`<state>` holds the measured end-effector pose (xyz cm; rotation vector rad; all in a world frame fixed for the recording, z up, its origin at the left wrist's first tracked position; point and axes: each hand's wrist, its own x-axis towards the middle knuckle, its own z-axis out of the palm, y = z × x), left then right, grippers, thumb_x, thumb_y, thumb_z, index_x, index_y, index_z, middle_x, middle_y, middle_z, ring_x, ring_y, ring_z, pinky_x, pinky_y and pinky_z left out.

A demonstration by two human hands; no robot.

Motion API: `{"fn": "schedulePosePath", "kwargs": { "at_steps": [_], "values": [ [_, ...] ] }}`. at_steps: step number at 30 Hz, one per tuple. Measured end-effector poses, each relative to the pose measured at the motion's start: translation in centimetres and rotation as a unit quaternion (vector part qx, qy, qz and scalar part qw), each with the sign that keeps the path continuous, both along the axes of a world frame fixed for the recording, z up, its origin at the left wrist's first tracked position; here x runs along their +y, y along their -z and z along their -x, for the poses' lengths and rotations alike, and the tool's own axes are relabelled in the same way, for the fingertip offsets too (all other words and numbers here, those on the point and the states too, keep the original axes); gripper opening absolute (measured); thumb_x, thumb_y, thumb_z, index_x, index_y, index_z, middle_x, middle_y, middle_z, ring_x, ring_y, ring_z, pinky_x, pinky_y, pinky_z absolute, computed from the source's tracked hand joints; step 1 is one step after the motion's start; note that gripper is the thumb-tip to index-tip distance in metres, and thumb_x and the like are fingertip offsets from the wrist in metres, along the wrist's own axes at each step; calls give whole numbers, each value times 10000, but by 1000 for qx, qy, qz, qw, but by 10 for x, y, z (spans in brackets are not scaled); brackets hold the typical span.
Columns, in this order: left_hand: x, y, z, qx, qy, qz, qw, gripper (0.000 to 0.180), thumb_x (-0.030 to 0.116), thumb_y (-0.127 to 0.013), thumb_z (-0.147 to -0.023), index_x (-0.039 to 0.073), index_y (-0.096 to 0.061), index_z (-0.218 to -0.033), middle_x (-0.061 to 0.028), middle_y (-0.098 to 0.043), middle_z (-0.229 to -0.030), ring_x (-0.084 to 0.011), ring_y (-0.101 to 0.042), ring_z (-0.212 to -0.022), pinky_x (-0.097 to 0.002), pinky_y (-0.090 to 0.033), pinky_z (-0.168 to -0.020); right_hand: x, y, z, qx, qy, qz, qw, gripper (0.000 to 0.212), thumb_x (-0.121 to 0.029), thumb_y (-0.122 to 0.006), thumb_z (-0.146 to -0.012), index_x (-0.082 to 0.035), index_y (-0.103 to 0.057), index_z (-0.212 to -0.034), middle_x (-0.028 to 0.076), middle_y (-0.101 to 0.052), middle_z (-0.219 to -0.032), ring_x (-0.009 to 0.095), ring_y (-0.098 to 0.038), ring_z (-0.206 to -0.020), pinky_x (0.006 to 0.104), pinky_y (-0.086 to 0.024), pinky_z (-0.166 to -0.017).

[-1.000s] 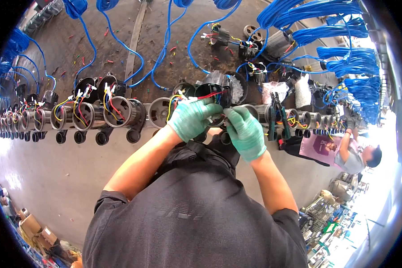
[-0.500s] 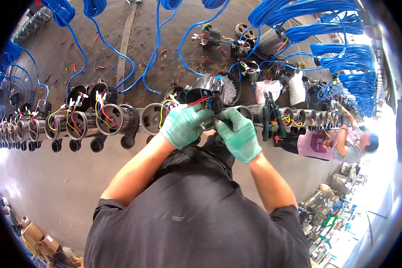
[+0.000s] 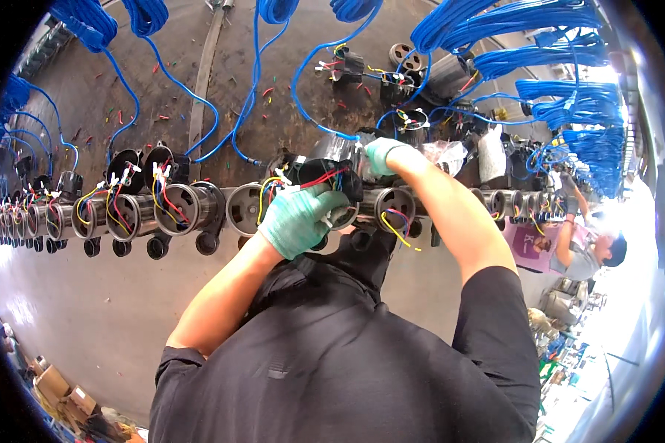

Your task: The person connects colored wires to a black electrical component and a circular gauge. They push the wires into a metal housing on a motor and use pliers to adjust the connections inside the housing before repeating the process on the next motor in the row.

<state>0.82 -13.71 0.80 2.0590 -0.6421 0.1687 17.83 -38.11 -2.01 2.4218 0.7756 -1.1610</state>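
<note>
My left hand (image 3: 299,218), in a green glove, is closed with its fingers at the wires (image 3: 328,177) of a black motor end cap (image 3: 347,188). The red and blue wires run across the cap's opening, beside a shiny metal cylinder (image 3: 332,148). Past the cap, my right hand (image 3: 384,155), gloved alike, reaches forward and right to where small clear pieces lie in a dark bowl. It hides most of the bowl, and its fingertips are out of sight. Below that arm stands an open motor housing (image 3: 393,203) with yellow, red and blue wires hanging out.
A long row of metal motor housings (image 3: 134,214) lines the bench's near edge. Coiled blue cables (image 3: 547,52) hang along the far side and right. Wire scraps (image 3: 267,93) litter the dark bench (image 3: 177,59). A white bag (image 3: 491,155) and another person (image 3: 569,229) are to the right.
My right hand has left the wires beside my left hand and moved forward and right over the bowl. My left hand stays at the cap, which has tilted slightly.
</note>
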Motion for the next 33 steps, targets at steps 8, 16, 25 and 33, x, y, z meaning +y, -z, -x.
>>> {"fn": "schedulePosePath", "kwargs": {
  "at_steps": [8, 16, 25, 33],
  "values": [
    [0, -2, -1, -8, -10, -10, 1000, 185, 126, -789, -850, 134, -753, -1032, -90, -723, -913, -333, -724, -789, -439, -562, -675, -20, 40, -7, -12, 34, -20, 999, 309, -201, -753, -827, -85, -807, -1109, 210, -769, -1077, 387, -742, -1029, 422, -586, -862],
    [-4, -13, -3, 0, -16, 16, 1000, 153, 143, -798, -865, 117, -766, -1013, -114, -731, -882, -336, -722, -765, -437, -558, -668, -32, -61, 27, -103, 177, -290, 935, 259, -80, -699, -859, -47, -655, -1112, 228, -739, -1037, 401, -720, -957, 426, -567, -864],
    [-4, -16, -3, 1, -19, 31, 999, 164, 132, -804, -854, 126, -771, -1015, -115, -735, -873, -333, -723, -760, -432, -556, -662, -4, -135, 165, -65, 436, -578, 687, 257, 26, -523, -971, -5, -659, -1186, 135, -779, -976, 127, -725, -849, 288, -577, -747],
    [-5, -16, -1, 24, -28, 14, 999, 188, 129, -827, -829, 127, -773, -1009, -107, -743, -885, -325, -731, -775, -412, -568, -675, 26, -100, 205, -108, 450, -677, 572, 137, -11, -601, -1045, -21, -673, -1160, 50, -684, -1113, 126, -639, -967, 273, -527, -870]
  ]
}}
